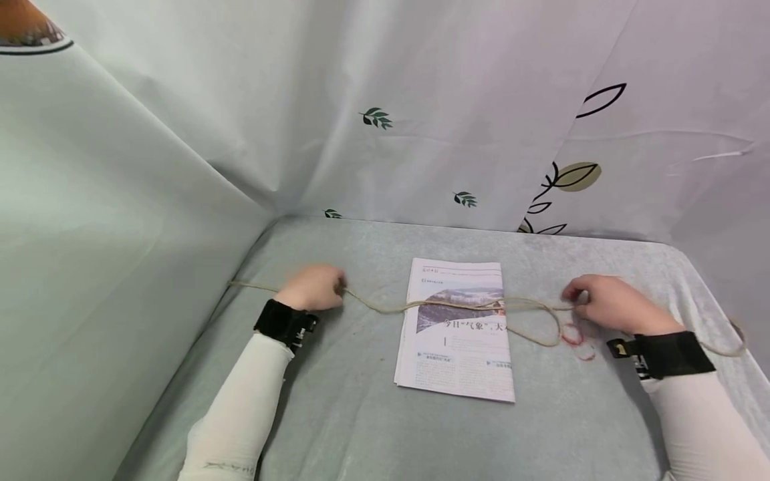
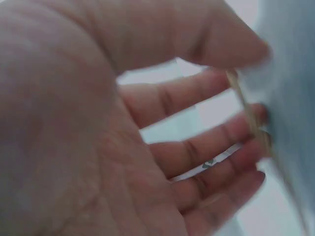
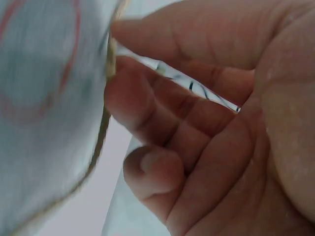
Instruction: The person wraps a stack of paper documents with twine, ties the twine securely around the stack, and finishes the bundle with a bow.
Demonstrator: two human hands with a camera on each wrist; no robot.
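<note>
A thin tan cord (image 1: 445, 304) runs left to right across a folded newspaper (image 1: 457, 367) that lies flat on the cloth. My left hand (image 1: 315, 286), off the newspaper's left side, pinches the cord between thumb and fingertips. From there the cord's tail goes on to the left edge. On the other side, my right hand (image 1: 613, 304) pinches it too, and in the right wrist view the cord (image 3: 98, 142) passes between thumb (image 3: 142, 37) and forefinger. Between newspaper and right hand the cord forms a loose loop.
Thin red loops (image 1: 573, 334) lie on the grey cloth (image 1: 361, 414) just left of the right hand. A pale curtain (image 1: 421, 167) with leaf prints stands behind, and another hanging sheet (image 1: 120, 234) borders the left. The cord's far end (image 1: 736, 341) curls at the right edge.
</note>
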